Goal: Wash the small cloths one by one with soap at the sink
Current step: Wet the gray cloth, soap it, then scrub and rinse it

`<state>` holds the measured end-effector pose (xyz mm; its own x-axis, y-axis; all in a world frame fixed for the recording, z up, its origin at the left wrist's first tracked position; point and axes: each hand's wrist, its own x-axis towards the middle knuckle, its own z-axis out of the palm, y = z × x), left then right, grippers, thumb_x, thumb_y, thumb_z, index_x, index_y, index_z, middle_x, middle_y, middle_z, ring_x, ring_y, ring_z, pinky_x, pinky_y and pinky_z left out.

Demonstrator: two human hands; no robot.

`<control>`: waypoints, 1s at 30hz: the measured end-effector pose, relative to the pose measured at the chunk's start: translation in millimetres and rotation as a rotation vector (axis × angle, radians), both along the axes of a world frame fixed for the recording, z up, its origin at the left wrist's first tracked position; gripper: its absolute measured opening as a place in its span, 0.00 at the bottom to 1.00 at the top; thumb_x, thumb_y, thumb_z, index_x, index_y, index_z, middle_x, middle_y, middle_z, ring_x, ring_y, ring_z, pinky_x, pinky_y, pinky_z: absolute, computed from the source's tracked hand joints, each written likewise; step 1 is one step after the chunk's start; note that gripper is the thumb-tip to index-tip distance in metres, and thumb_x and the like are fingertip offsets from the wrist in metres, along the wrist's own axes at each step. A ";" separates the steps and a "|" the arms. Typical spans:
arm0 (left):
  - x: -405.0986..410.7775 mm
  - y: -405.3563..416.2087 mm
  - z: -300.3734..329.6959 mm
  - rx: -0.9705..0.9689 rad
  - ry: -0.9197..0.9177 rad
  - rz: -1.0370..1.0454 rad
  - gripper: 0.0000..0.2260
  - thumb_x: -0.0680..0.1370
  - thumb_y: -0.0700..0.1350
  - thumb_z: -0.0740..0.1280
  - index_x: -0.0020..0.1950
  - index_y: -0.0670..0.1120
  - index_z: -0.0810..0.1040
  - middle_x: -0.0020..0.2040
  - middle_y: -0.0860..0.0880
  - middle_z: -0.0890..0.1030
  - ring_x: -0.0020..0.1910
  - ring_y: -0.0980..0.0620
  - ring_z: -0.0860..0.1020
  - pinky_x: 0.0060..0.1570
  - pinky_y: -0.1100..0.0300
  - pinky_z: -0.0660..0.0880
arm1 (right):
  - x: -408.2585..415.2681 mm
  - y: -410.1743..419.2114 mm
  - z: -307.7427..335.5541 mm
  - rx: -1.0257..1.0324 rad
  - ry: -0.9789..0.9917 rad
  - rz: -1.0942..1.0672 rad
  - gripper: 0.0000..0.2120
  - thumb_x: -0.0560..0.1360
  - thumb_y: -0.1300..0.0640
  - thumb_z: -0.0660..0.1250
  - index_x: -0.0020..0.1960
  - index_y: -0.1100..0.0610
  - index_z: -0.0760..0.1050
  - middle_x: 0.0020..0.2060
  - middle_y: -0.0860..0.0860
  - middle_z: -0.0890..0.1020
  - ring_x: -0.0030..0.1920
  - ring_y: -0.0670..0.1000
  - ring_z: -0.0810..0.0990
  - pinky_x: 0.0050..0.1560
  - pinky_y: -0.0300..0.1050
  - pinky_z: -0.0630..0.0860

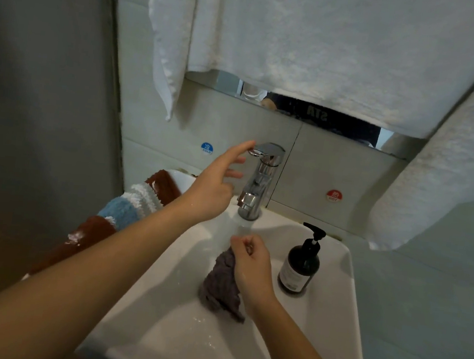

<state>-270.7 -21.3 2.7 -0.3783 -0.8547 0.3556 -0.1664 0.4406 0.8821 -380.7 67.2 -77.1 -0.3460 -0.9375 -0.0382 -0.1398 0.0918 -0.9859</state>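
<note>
A small grey cloth [222, 283] hangs over the white sink [330, 306], gripped at its top by my right hand [251, 264] just below the chrome tap [259, 181]. Water runs from the spout onto the basin near that hand. My left hand [214, 185] reaches up to the tap, its straight index finger touching the lever's tip while the other fingers stay loose. A dark pump bottle of soap [299, 267] stands on the sink's right rim, close to my right hand.
A striped brown, blue and white cloth [127, 208] lies on the sink's left edge, under my left forearm. White towels [317, 47] hang above the tap, over a mirror strip. Cold and hot stickers mark the tiled wall. A grey wall closes the left side.
</note>
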 end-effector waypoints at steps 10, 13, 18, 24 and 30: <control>22.8 17.0 -109.8 0.403 -0.472 -0.332 0.23 0.66 0.33 0.70 0.59 0.45 0.76 0.56 0.44 0.81 0.56 0.43 0.80 0.54 0.50 0.78 | -5.1 -20.3 -5.0 -0.003 -0.349 -0.146 0.08 0.82 0.56 0.61 0.47 0.59 0.73 0.38 0.55 0.75 0.39 0.50 0.76 0.38 0.42 0.76; 27.1 16.1 -111.0 0.499 -0.441 -0.290 0.14 0.67 0.34 0.68 0.48 0.48 0.75 0.45 0.45 0.80 0.44 0.46 0.80 0.45 0.52 0.77 | -13.2 -25.2 -14.4 0.010 -0.439 -0.286 0.07 0.82 0.57 0.61 0.48 0.59 0.73 0.39 0.56 0.75 0.38 0.51 0.76 0.35 0.43 0.75; 31.7 16.2 -109.0 0.633 -0.242 -0.148 0.02 0.79 0.40 0.65 0.49 0.45 0.78 0.44 0.46 0.80 0.43 0.51 0.78 0.38 0.62 0.74 | -29.0 -30.1 -26.0 0.063 -0.301 -0.447 0.09 0.82 0.56 0.58 0.49 0.60 0.73 0.44 0.59 0.78 0.41 0.55 0.77 0.37 0.44 0.73; -1.5 30.1 -103.1 0.607 0.019 0.100 0.12 0.83 0.50 0.61 0.44 0.44 0.75 0.40 0.45 0.79 0.41 0.49 0.78 0.43 0.55 0.74 | -7.8 -21.1 -26.2 0.279 -0.034 -0.029 0.17 0.81 0.50 0.60 0.40 0.58 0.80 0.37 0.55 0.84 0.40 0.54 0.83 0.39 0.44 0.78; -23.9 39.9 -114.3 0.435 -0.110 0.370 0.14 0.83 0.51 0.57 0.45 0.43 0.75 0.41 0.46 0.79 0.42 0.50 0.79 0.46 0.53 0.76 | 15.9 -18.2 -39.7 0.205 0.043 -0.119 0.13 0.81 0.51 0.59 0.43 0.58 0.73 0.40 0.57 0.81 0.41 0.56 0.82 0.46 0.55 0.81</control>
